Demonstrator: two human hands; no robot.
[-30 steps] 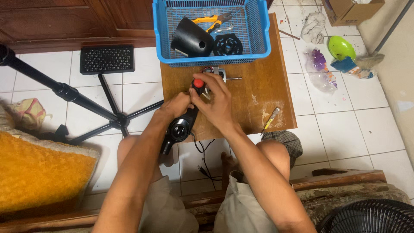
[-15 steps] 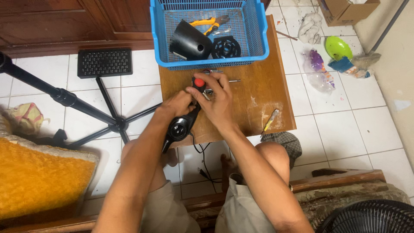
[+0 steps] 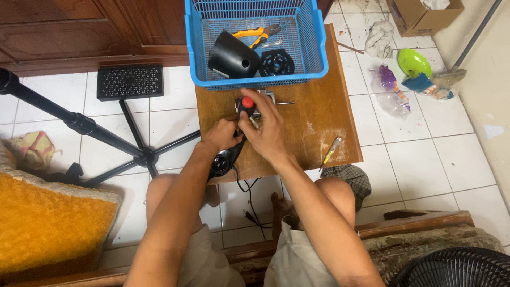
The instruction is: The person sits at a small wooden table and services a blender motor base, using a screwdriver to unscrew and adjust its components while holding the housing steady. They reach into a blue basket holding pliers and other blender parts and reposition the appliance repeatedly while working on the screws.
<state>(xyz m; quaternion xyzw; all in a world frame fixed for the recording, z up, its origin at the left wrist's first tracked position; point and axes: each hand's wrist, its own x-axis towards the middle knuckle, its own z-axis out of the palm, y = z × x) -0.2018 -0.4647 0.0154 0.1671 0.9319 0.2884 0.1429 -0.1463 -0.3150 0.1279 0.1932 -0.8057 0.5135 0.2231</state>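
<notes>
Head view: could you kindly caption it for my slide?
Both hands, left hand and right hand, grip a black appliance on a wooden table.

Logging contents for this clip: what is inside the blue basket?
The blue basket holds a black cone-shaped housing, a round black grille and orange-handled pliers. Anything beneath the housing is hidden.

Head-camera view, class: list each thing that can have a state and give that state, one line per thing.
Left hand: gripping the black handle of a corded appliance.
Right hand: fingers on the appliance's red-knobbed end.
Blue plastic basket: upright on the wooden table, holding parts.
Black plastic cone: on its side in the basket.
Yellow-handled screwdriver: lying loose, untouched.
Black tripod: standing on the tiled floor.
</notes>
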